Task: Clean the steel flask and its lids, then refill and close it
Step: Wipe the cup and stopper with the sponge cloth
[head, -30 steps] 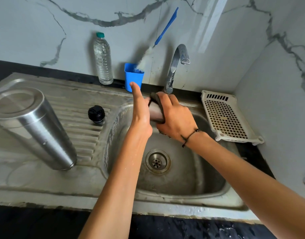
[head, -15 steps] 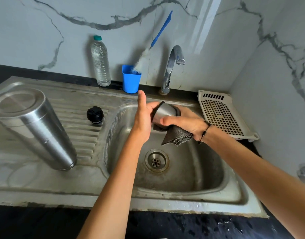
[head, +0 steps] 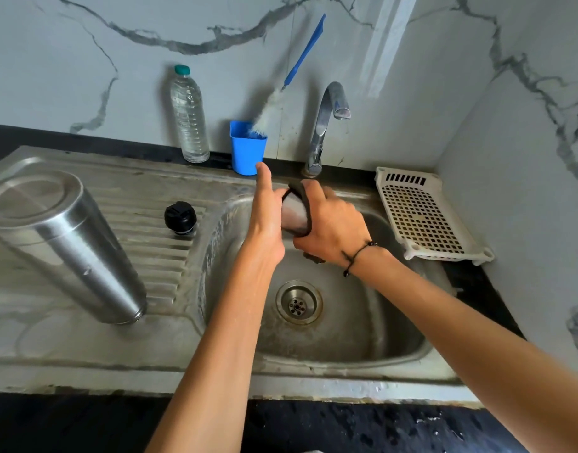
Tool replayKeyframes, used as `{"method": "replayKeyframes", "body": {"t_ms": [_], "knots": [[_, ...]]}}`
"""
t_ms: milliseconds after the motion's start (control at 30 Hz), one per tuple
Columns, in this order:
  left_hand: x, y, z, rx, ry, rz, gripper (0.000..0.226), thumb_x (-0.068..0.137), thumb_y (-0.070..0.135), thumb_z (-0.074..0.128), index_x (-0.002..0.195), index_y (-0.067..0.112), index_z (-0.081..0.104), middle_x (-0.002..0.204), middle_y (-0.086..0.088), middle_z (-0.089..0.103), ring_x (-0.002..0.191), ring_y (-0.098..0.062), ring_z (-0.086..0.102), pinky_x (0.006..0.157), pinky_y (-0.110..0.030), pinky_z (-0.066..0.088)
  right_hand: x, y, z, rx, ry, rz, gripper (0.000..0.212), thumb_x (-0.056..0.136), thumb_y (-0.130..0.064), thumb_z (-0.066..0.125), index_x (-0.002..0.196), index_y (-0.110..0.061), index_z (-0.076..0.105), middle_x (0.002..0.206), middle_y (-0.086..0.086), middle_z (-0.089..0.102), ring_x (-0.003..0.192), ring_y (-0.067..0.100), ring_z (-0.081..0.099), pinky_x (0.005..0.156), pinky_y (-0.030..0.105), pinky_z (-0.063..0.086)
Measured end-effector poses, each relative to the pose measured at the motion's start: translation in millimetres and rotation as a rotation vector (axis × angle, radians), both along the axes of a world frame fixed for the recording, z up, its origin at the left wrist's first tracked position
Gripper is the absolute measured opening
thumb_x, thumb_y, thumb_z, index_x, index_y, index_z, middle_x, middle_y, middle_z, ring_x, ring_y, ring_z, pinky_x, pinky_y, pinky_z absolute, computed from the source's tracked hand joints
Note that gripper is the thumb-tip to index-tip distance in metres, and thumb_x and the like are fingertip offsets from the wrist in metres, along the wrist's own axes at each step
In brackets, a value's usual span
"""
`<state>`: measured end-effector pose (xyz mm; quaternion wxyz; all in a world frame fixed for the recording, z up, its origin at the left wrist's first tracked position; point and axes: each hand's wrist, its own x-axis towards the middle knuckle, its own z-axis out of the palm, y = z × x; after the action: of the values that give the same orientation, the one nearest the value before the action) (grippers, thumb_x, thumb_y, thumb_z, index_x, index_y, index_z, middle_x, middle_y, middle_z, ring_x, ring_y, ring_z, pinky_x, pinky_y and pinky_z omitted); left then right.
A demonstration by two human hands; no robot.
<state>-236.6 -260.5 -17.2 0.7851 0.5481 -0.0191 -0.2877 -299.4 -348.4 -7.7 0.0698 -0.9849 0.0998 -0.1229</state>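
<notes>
Two hands: both meet over the sink basin, in front of the tap
Steel cup lid: the steel cup lid is held between the two hands, above the drain
Left hand: the left hand presses its palm against the lid's left side, forefinger straight and pointing up at the blue cup; whether the remaining fingers curl behind the lid I cannot tell
Right hand: the right hand wraps a dark scrub cloth over the lid's right side and grips it, fingers curled
Key relation: the lid lies right of the left palm and left of the right one, its long axis tilted up and away; the scrubbing hand is the one on it
Flask body: the steel flask stands mouth down on the draining board, well left of the hands
Black stopper: the black stopper sits on the ribs, nearer the left hand
Step, as I judge it: scrubbing the cup lid; stopper, rinse, refill and closing look still to do
</notes>
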Motion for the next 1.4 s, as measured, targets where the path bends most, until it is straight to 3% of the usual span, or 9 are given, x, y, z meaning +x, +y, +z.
{"method": "replayKeyframes", "body": {"t_ms": [133, 300, 400, 533, 733, 933, 1167, 1300, 1400], "knots": [[-0.6, 3.9, -2.8, -0.062, -0.043, -0.013, 0.078, 0.092, 0.068, 0.012, 0.102, 0.013, 0.066, 0.093, -0.006, 0.072, 0.091, -0.018, 0.066, 0.077, -0.03, 0.049, 4.9, -10.5, 19.0, 0.732, 0.203, -0.042, 0.048, 0.063, -0.014, 0.082, 0.105, -0.017, 0.058, 0.092, 0.002, 0.066, 0.081, 0.019, 0.064, 0.073, 0.034, 0.057], [-9.1, 1.5, -9.8, -0.189, -0.125, -0.027, 0.07, 0.098, 0.057, 0.011, 0.108, 0.009, 0.062, 0.092, -0.008, 0.072, 0.091, -0.019, 0.068, 0.08, -0.03, 0.052, -2.4, -22.5, 18.6, 1.622, 0.364, -0.078, 0.019, 0.078, -0.001, 0.062, 0.095, -0.008, 0.06, 0.076, 0.008, 0.066, 0.057, 0.013, 0.064, 0.046, 0.02, 0.051], [-2.7, 6.4, -13.6, -0.135, -0.135, -0.075, 0.077, 0.097, 0.058, 0.008, 0.107, 0.007, 0.065, 0.095, -0.01, 0.073, 0.095, -0.021, 0.068, 0.08, -0.029, 0.053, -2.0, -22.7, 9.9, 1.47, 0.287, -0.069, 0.035, 0.073, 0.0, 0.073, 0.104, -0.013, 0.061, 0.093, 0.013, 0.07, 0.073, 0.02, 0.068, 0.056, 0.028, 0.056], [9.5, 13.8, -16.4, -0.026, 0.007, -0.121, 0.079, 0.095, 0.063, 0.015, 0.122, 0.003, 0.058, 0.11, -0.015, 0.069, 0.105, -0.024, 0.066, 0.087, -0.037, 0.05, -4.4, -16.7, 1.0, 0.708, 0.026, -0.064, 0.073, 0.069, -0.016, 0.08, 0.13, -0.021, 0.041, 0.12, 0.003, 0.056, 0.102, 0.022, 0.06, 0.086, 0.034, 0.053], [11.2, 11.7, -13.7, -0.182, 0.163, -0.118, 0.071, 0.095, 0.064, 0.018, 0.108, 0.008, 0.061, 0.103, -0.015, 0.072, 0.095, -0.024, 0.069, 0.087, -0.039, 0.049, -9.6, 3.2, -21.6, -0.133, -0.058, 0.052, 0.076, 0.088, -0.019, 0.057, 0.15, -0.023, 0.015, 0.149, 0.016, 0.022, 0.12, 0.041, 0.046, 0.071, 0.046, 0.055], [7.4, 7.7, -15.9, -0.33, 0.133, -0.098, 0.079, 0.093, 0.067, 0.018, 0.131, 0.006, 0.052, 0.12, -0.019, 0.065, 0.115, -0.029, 0.061, 0.102, -0.039, 0.042, 3.6, 3.7, -15.7, 0.396, -0.108, 0.087, 0.098, 0.065, 0.006, 0.058, 0.149, -0.017, 0.012, 0.145, 0.017, 0.018, 0.129, 0.042, 0.032, 0.102, 0.047, 0.041], [3.3, 6.2, -26.4, -0.293, 0.112, -0.038, 0.069, 0.098, 0.057, 0.02, 0.122, 0.004, 0.057, 0.113, -0.02, 0.067, 0.11, -0.031, 0.062, 0.097, -0.042, 0.046, 11.3, -6.0, 1.8, 1.229, 0.141, -0.054, 0.074, 0.071, 0.017, 0.052, 0.125, -0.029, 0.032, 0.116, 0.017, 0.045, 0.086, 0.031, 0.058, 0.052, 0.03, 0.051], [6.7, 8.2, -30.3, -0.284, 0.128, -0.029, 0.074, 0.097, 0.059, 0.017, 0.115, 0.001, 0.06, 0.1, -0.019, 0.07, 0.098, -0.031, 0.065, 0.083, -0.039, 0.051, 7.4, -15.8, 1.3, 1.657, 0.192, -0.053, 0.047, 0.064, 0.018, 0.046, 0.102, -0.007, 0.056, 0.088, 0.019, 0.058, 0.075, 0.028, 0.06, 0.064, 0.035, 0.051], [11.9, 11.9, -30.6, -0.284, 0.147, 0.023, 0.078, 0.096, 0.062, 0.015, 0.111, 0.002, 0.062, 0.102, -0.018, 0.07, 0.101, -0.029, 0.064, 0.091, -0.037, 0.047, 3.7, -17.4, -3.9, 1.755, 0.141, -0.113, 0.044, 0.075, 0.015, 0.041, 0.113, -0.005, 0.053, 0.1, 0.021, 0.058, 0.081, 0.029, 0.062, 0.067, 0.036, 0.053]]}}
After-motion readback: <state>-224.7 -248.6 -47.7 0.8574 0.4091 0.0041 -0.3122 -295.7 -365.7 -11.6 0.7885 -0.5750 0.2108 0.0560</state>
